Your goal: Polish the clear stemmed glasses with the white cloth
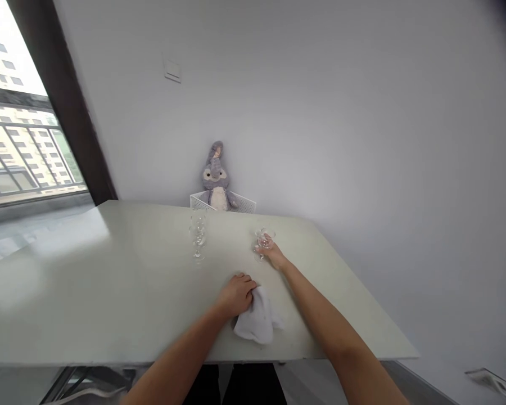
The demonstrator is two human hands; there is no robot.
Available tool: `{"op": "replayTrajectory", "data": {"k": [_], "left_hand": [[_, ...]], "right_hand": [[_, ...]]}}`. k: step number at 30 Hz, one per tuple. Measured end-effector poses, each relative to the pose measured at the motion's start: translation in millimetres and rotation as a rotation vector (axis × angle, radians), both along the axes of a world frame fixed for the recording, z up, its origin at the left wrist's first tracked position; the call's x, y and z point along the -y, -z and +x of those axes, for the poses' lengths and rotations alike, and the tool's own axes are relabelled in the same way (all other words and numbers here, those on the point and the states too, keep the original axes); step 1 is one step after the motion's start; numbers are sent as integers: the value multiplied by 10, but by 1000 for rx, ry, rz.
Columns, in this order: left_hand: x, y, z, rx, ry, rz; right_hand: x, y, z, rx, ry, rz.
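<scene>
My left hand (238, 293) rests near the front of the pale table, its fingers closed on a crumpled white cloth (258, 322) that spreads to its right. Farther back, my right hand (270, 252) is wrapped round a clear stemmed glass (263, 238) on the right part of the table. Several similar clear glasses (198, 235) stand in a close group left of it, partly overlapping in view.
A pale glossy table (143, 292) reaches to the wall. Behind its back edge, a grey plush toy (216, 180) sits in a white perforated basket (247, 206). A window (21, 140) with a dark frame is at the left.
</scene>
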State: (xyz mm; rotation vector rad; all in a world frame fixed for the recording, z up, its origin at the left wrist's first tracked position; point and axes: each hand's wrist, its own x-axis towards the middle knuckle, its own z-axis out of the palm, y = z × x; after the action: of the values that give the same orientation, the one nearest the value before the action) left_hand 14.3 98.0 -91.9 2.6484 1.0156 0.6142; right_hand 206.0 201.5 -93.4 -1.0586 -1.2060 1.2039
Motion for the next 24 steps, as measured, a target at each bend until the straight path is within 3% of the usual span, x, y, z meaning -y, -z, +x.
{"op": "replayTrajectory", "data": {"k": [6, 10, 16, 24], "left_hand": [[-8, 32, -14, 4, -6, 31], [15, 14, -11, -3, -4, 58], [47, -8, 23, -66, 0, 107], [31, 30, 10, -59, -2, 96]], "right_hand": [[148, -24, -602, 14, -195, -46], [298, -27, -651, 64, -402, -48], [285, -139, -583, 233, -435, -96], [123, -310, -1022, 318, -682, -76]]}}
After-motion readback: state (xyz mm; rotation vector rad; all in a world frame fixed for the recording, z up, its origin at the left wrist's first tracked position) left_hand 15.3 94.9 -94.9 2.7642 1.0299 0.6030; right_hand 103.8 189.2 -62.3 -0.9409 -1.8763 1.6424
